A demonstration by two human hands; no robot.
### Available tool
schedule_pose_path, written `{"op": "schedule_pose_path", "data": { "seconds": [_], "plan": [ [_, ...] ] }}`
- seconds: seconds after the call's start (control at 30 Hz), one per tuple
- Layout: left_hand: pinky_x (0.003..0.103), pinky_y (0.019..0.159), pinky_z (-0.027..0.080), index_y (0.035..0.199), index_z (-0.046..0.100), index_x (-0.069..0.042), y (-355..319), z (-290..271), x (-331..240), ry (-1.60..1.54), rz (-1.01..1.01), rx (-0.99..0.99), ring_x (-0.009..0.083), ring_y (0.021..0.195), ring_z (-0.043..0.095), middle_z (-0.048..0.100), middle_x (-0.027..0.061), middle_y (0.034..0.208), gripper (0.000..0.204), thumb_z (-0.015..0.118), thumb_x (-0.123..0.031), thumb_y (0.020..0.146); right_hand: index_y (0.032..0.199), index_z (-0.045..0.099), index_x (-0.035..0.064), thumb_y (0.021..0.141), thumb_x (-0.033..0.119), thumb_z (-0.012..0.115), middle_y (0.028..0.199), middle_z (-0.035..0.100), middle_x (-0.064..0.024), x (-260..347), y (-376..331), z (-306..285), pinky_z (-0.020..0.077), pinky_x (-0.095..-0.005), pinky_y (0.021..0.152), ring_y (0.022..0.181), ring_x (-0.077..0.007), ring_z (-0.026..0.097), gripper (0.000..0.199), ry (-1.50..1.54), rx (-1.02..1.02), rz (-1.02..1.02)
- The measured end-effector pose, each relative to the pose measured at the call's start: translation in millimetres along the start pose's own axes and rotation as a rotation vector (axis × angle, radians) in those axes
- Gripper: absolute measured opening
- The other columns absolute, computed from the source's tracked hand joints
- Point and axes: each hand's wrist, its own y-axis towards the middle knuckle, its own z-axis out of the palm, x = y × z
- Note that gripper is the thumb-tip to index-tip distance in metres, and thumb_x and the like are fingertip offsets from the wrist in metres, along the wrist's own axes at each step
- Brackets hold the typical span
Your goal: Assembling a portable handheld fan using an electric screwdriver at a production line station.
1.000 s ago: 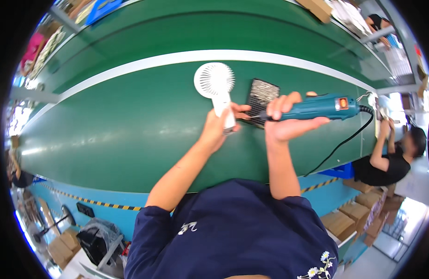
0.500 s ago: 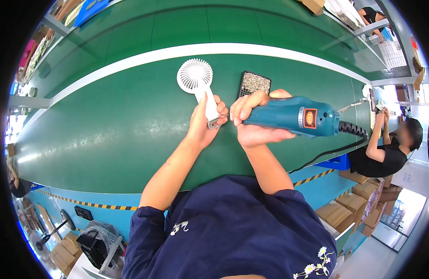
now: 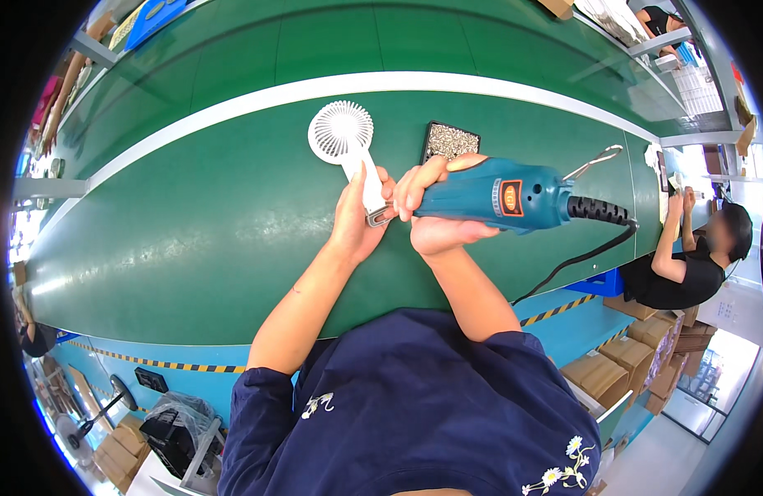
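Note:
My left hand [image 3: 361,217] is closed round the handle of a white handheld fan [image 3: 341,132], whose round slatted head points away from me. A small metal loop [image 3: 378,217] shows at the handle's lower end. In my right hand [image 3: 431,211] lies a teal electric screwdriver [image 3: 493,197], gripped near its front and held almost level. Its tip meets the fan's handle end by my left fingers; the exact contact is hidden by my fingers. From its back end a black cable [image 3: 596,248] curves down to the right. Just beyond my right hand sits a black tray of small screws [image 3: 453,142].
The green table [image 3: 175,240] stretches both ways, with a white strip [image 3: 381,81] along its far side. A co-worker [image 3: 687,269] in black sits at the right end, hands on the table. Cardboard boxes [image 3: 613,372] stand on the floor behind, right.
The screwdriver and my right hand have moved left, bringing the tip to the fan's handle. The hanging hook on the screwdriver has swung. The fan has shifted slightly left in view.

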Motion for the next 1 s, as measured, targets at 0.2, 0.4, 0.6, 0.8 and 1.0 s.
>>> {"op": "schedule_pose_path", "data": {
  "seconds": [0.2,0.4,0.6,0.8,1.0],
  "plan": [
    [0.022,0.053,0.034,0.093,0.047,-0.007,-3,9,-5,-0.084,-0.028,-0.016,0.0127,0.065,0.044,0.045,0.0024,0.074,0.037,0.042,-0.043,0.097,0.117,0.036,0.0149,0.07,0.085,0.036,0.059,0.047,-0.008,11,13,-11,0.0406,-0.0305,0.038,0.04,-0.0181,0.045,0.084,0.182,0.022,-0.13],
    [0.023,0.052,0.034,0.098,0.048,-0.006,-5,6,-5,-0.051,-0.032,-0.008,0.0125,0.064,0.042,0.044,0.002,0.074,0.031,0.044,-0.037,0.097,0.112,0.036,0.0154,0.073,0.084,0.031,0.056,0.046,-0.0052,14,38,-46,0.0391,-0.0292,0.036,0.037,-0.0159,0.042,0.079,-0.03,-0.205,-0.126],
    [0.023,0.052,0.034,0.099,0.049,-0.007,-2,0,-4,-0.106,-0.045,0.049,0.0111,0.061,0.041,0.043,0.0005,0.073,0.029,0.042,-0.035,0.098,0.109,0.033,0.0132,0.074,0.084,0.03,0.056,0.044,-0.005,4,45,-65,0.0383,-0.0286,0.036,0.036,-0.0157,0.039,0.079,-0.205,-0.348,-0.144],
    [0.024,0.052,0.034,0.098,0.05,-0.007,-1,-2,-5,-0.14,-0.049,0.081,0.0113,0.062,0.041,0.044,0.0006,0.072,0.024,0.043,-0.03,0.097,0.109,0.032,0.0124,0.074,0.083,0.032,0.056,0.043,-0.0056,-5,47,-71,0.0379,-0.0287,0.036,0.037,-0.0161,0.039,0.079,-0.216,-0.346,-0.139],
    [0.023,0.05,0.033,0.096,0.049,-0.006,-3,1,-1,-0.044,-0.042,0.034,0.0107,0.06,0.043,0.044,0.0014,0.072,0.014,0.054,-0.019,0.093,0.109,0.033,0.0128,0.075,0.082,0.031,0.056,0.043,-0.0053,-7,43,-75,0.0378,-0.0291,0.036,0.037,-0.0162,0.04,0.077,-0.25,-0.355,-0.131]
  ]
}}
